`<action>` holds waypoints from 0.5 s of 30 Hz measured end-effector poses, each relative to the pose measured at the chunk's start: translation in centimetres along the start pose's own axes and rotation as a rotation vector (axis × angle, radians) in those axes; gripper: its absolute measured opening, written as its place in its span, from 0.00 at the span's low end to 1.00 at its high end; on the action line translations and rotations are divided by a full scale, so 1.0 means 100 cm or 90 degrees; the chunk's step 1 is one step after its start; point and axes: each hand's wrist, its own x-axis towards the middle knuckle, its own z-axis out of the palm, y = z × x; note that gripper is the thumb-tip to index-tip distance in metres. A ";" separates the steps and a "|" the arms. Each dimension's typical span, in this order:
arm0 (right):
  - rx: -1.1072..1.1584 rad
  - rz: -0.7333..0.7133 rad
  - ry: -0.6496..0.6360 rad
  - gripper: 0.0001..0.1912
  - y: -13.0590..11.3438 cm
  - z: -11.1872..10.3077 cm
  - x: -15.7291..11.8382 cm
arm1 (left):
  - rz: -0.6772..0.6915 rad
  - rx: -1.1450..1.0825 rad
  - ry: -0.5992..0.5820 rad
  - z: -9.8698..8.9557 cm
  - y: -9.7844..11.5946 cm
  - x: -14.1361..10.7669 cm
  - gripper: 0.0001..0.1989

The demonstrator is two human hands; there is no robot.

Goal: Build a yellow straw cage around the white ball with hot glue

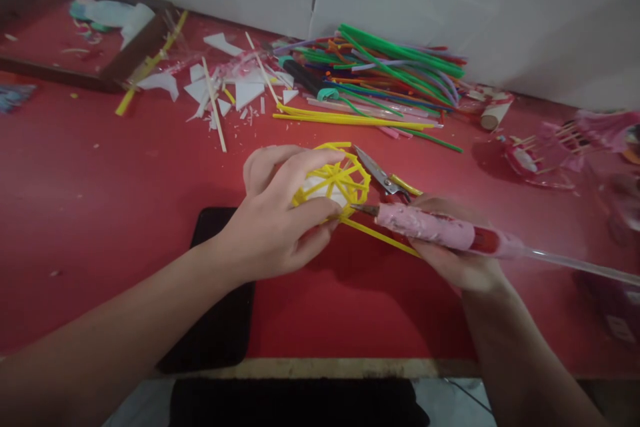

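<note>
My left hand (283, 210) is closed around a white ball (320, 188) wrapped in a web of yellow pipe cleaners (337, 177). Its thumb presses the near side of the ball. My right hand (455, 257) grips a pen-shaped hot glue gun (425, 225) with a pink-wrapped body, and a clear stick runs out of its back end. The dark tip meets or nearly meets the ball's lower right edge. One loose yellow strand (383, 238) stretches from the ball to my right fingers; whether they hold it is unclear. Scissors (377, 172) lie just beyond, their handles partly hidden.
Behind the hands lie a heap of coloured pipe cleaners (390, 70), a black-handled tool (305, 78), white scraps (249, 95) and thin sticks (215, 107). A black phone-like slab (220, 323) sits under my left forearm. A pink stick-built craft (550, 150) stands right, a brown frame (135, 47) left.
</note>
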 end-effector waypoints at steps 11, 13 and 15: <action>-0.077 -0.073 -0.010 0.01 -0.001 0.000 0.003 | -0.002 -0.009 -0.003 -0.001 0.001 -0.001 0.03; -0.083 -0.061 -0.010 0.01 -0.001 0.001 0.002 | 0.002 -0.008 0.002 -0.001 0.000 -0.002 0.02; -0.093 -0.059 -0.006 0.02 -0.001 0.001 0.002 | 0.002 -0.008 0.003 -0.001 0.000 -0.002 0.02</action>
